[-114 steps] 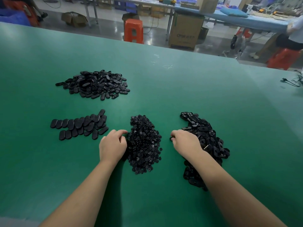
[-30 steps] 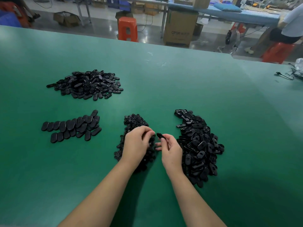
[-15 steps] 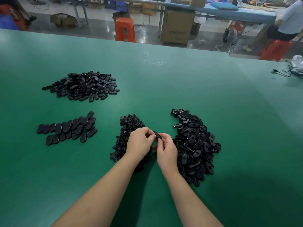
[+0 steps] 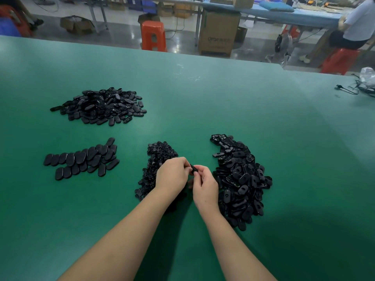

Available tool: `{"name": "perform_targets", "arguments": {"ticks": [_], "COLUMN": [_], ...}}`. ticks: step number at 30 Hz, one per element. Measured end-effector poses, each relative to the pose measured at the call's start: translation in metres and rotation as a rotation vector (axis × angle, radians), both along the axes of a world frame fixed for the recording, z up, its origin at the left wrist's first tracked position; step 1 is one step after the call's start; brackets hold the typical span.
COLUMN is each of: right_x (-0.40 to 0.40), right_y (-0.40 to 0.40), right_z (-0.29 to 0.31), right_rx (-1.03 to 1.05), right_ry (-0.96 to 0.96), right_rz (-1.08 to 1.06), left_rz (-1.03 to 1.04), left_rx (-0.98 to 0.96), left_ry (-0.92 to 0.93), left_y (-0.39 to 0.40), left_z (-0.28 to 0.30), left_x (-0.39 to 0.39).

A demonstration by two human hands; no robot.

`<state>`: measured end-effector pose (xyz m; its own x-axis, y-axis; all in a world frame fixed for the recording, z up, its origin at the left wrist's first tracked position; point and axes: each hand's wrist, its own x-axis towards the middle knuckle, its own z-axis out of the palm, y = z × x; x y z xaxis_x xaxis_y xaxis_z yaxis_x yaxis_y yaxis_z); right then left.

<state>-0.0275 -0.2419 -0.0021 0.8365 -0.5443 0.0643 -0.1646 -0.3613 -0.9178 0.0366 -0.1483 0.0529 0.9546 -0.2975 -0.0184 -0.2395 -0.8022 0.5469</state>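
My left hand (image 4: 172,175) and my right hand (image 4: 205,187) meet just above the green table (image 4: 223,102), both pinching one small black oval plastic piece (image 4: 193,169) between their fingertips. Under my left hand lies a pile of small round black parts (image 4: 156,159). A larger heap of black oval shells with holes (image 4: 241,177) lies right of my right hand. On the left, flat black oval pieces (image 4: 81,159) lie in overlapping rows. Farther back on the left is a loose pile of black oval pieces (image 4: 101,106).
Black cables and a clear plastic bag (image 4: 365,82) lie at the table's far right edge. Beyond the table stand an orange stool (image 4: 153,35), a cardboard box (image 4: 218,31) and a blue bench, with a seated person (image 4: 357,23) at the far right.
Earlier my hands rested apart on the two near piles. They came together in front of me, and over the last second they hold the small black piece between them.
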Motion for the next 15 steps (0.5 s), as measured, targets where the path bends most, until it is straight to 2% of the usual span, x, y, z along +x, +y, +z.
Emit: {"name": "perform_targets", "arguments": {"ticks": [4,7,15], "right_x": [0.0,-0.001,0.0], "right_y": [0.0,0.0,0.001], "right_z": [0.0,-0.001,0.0], "right_rx": [0.032,0.066,0.126], "right_ry": [0.01,0.006,-0.003], "right_rz": [-0.002,-0.013,-0.014], "left_rz": [0.019,0.028,-0.059], "left_rx": [0.048,-0.014,-0.225], "left_ry": [-0.075,-0.061,0.206], "left_y": [-0.004,-0.004,0.007], "left_z": [0.001,0.0,0.003], "left_x": [-0.002,-0.001,0.015]}}
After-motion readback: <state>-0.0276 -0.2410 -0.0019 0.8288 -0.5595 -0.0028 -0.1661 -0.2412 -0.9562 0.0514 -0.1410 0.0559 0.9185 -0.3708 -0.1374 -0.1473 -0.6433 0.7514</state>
